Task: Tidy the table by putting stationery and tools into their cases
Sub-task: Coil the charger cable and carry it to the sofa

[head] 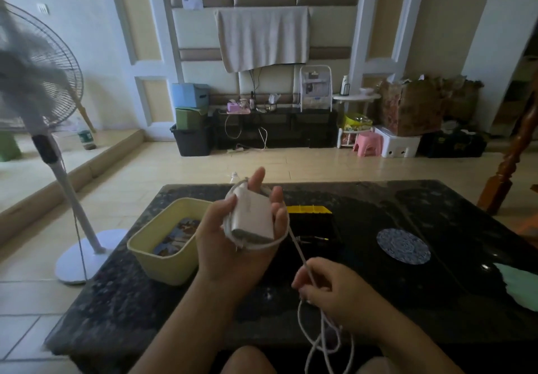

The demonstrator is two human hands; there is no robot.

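Observation:
My left hand [233, 236] holds a white power adapter [251, 216] palm-up above the dark table [378, 286], with its white cable [300, 252] looped around it. My right hand [329, 289] pinches that cable lower down; the rest of the cable hangs in loose loops toward my lap. Behind my left hand lies an open black case with a yellow tray [309, 209], partly hidden, with a small tool [311, 238] lying in it. A pale yellow bin [151, 252] sits on the table at the left with a patterned item inside.
A round blue-patterned mat [403, 246] lies on the table's right side. A pale green sheet [521, 284] pokes in at the right edge. A standing fan [43, 88] is close to the table's left. A wooden post [506, 166] rises at far right.

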